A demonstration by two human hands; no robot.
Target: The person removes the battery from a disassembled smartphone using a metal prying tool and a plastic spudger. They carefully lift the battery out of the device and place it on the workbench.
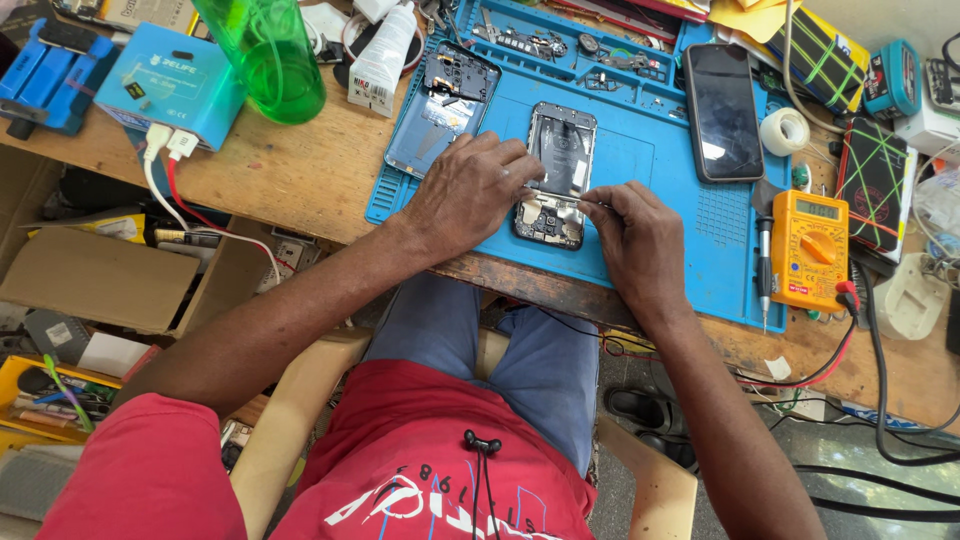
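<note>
Pressing the opened phone (553, 175) onto the blue mat (640, 150), the left hand (470, 190) grips its edge; right hand (640, 235) at four o'clock pinches thin tweezers (583, 203)

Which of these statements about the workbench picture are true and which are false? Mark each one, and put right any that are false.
1. The left hand rests on the opened smartphone with its back cover off. True.
2. The opened phone lies on a red cloth. False: it lies on the blue rubber work mat.
3. The orange digital multimeter sits to the right of the right hand. True.
4. The green translucent plastic bottle lies on the mat. False: it is off the mat, over the wooden bench.
5. A black smartphone with a dark screen lies on the mat. True.
</note>
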